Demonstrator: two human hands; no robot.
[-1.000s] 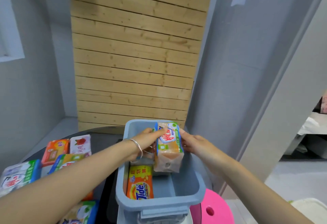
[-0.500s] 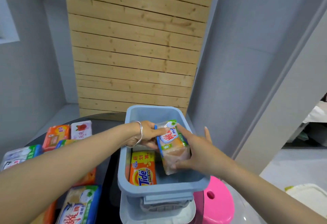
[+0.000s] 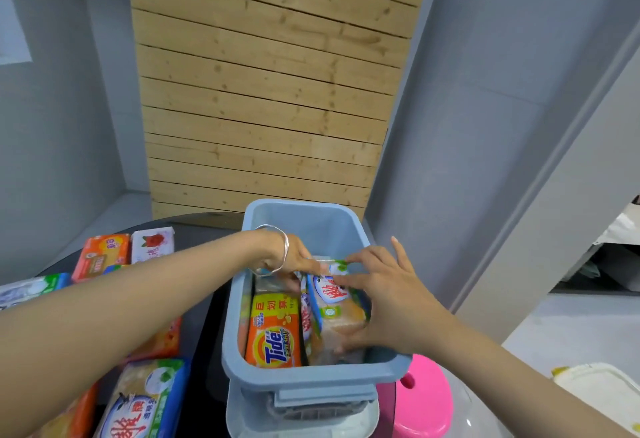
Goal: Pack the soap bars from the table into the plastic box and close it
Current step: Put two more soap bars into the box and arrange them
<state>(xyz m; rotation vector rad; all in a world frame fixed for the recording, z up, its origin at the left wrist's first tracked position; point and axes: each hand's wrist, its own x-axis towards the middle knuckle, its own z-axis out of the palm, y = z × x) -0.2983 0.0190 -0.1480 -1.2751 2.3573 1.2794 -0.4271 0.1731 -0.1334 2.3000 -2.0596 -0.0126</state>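
Observation:
A pale blue plastic box (image 3: pixel 313 375) stands open on the dark table. Inside, an orange Tide soap bar (image 3: pixel 275 332) lies at the left. To its right a clear-wrapped tan soap pack (image 3: pixel 337 311) with a white, blue and green label leans down into the box. My right hand (image 3: pixel 388 297) grips this pack from the right, fingers over its top and side. My left hand (image 3: pixel 294 257), bracelet on the wrist, pinches the pack's far top edge inside the box. Several more soap bars lie on the table at the left.
Left of the box lie an orange bar (image 3: pixel 104 254), a white rose bar (image 3: pixel 152 243), and a blue-edged pack (image 3: pixel 145 399) at the front. A white lid (image 3: pixel 301 423) sits under the box. A pink stool (image 3: pixel 422 399) stands right of it. Wooden slats (image 3: pixel 270 84) rise behind.
Both hands have lowered the tan soap pack from above the box rim down into the box, beside the Tide bar. The view has tilted further down.

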